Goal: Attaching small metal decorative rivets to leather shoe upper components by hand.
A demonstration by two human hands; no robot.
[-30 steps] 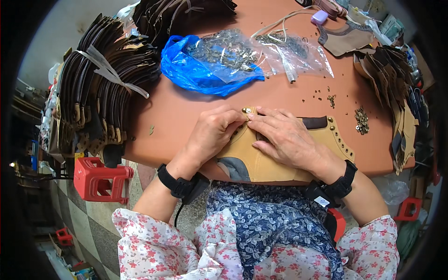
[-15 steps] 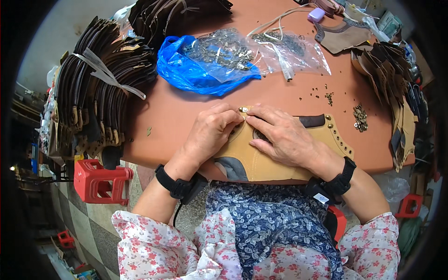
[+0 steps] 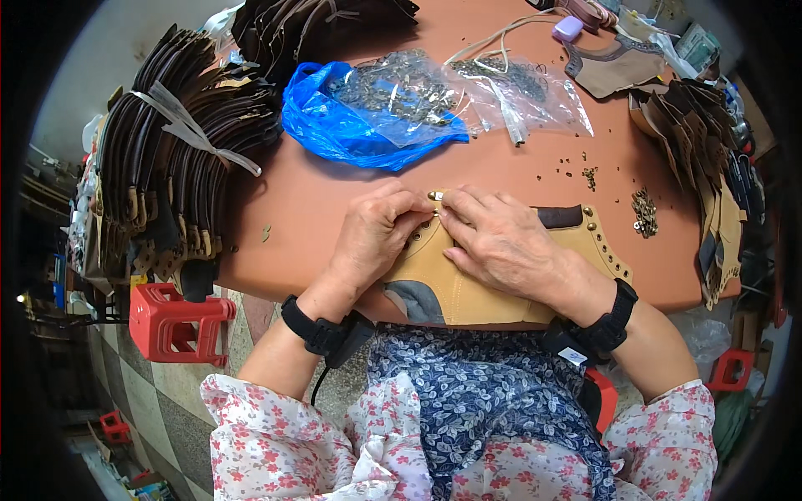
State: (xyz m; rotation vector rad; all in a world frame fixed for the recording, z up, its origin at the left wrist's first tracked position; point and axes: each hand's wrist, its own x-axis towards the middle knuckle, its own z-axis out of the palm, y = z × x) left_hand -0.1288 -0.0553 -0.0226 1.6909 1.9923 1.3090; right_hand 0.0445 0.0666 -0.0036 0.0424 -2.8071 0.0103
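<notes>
A tan leather shoe upper lies at the table's near edge, with a grey patch at its lower left and a dark brown padded collar. Metal hooks and eyelets run down its right edge; more show along the left edge by my fingers. My left hand is closed in a pinch at that left edge, and whatever sits between its fingertips is too small to make out. Bent over the upper, my right hand grips it near the same spot, fingertips beside a shiny hook. The two hands' fingertips nearly meet.
Loose metal hooks lie in a small heap at right, with scattered pieces nearby. Behind are a blue bag and a clear bag of hardware. Stacked dark uppers stand left, more uppers right. A red stool is below.
My right fingers have shifted slightly and curled closer against the upper. The left hand keeps its pinch at nearly the same place. The upper has barely moved.
</notes>
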